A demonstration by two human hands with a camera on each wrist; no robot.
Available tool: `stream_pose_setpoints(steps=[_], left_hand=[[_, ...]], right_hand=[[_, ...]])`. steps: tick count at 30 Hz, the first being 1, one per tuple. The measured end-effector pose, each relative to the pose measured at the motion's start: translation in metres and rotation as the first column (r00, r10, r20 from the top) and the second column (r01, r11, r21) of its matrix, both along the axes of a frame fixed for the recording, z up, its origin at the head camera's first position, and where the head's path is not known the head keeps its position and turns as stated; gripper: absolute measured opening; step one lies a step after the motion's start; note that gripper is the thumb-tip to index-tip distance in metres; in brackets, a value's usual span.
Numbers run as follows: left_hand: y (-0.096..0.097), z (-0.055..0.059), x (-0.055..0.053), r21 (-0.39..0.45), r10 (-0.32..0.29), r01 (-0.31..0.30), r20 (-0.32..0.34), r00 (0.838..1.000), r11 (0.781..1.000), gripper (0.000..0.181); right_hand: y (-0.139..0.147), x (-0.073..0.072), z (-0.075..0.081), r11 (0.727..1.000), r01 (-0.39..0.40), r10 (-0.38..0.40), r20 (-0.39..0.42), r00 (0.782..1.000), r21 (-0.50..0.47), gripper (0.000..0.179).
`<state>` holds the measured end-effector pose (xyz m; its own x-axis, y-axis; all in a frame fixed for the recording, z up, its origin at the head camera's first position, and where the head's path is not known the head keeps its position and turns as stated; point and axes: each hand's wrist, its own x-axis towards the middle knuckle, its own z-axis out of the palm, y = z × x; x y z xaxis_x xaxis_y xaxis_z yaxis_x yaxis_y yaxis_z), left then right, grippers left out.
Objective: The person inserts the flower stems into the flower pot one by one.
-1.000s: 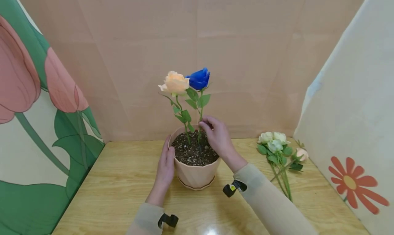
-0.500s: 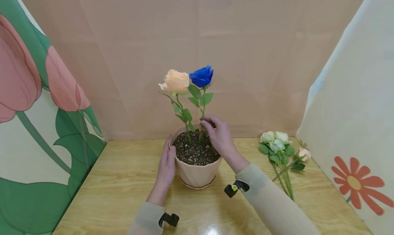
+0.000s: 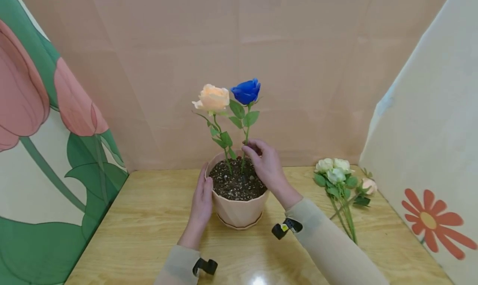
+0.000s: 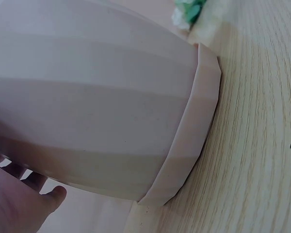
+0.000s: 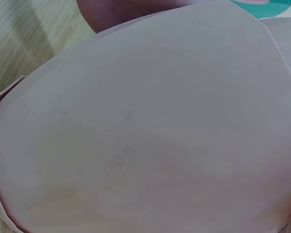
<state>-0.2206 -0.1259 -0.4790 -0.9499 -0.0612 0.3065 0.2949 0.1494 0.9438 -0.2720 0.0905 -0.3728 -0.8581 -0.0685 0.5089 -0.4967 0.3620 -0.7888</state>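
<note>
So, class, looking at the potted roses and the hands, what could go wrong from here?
The blue rose might lean or pull loose if the right hand, pinching its stem, jerks. The peach rose stands close by and could get nudged. The left hand rests against one side of the pot, so a hard push might slide it.
</note>
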Motion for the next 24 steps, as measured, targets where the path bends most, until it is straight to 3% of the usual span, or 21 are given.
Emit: stream_pose_setpoints(steps=[24], left_hand=[[-0.0008, -0.0018, 0.0008, 0.001, 0.012, -0.012, -0.015, 1.0, 1.0, 0.057]], right_hand=[[-0.0021, 0.0002, -0.0011, 0.999, 0.049, -0.049, 0.002, 0.999, 0.009, 0.017]])
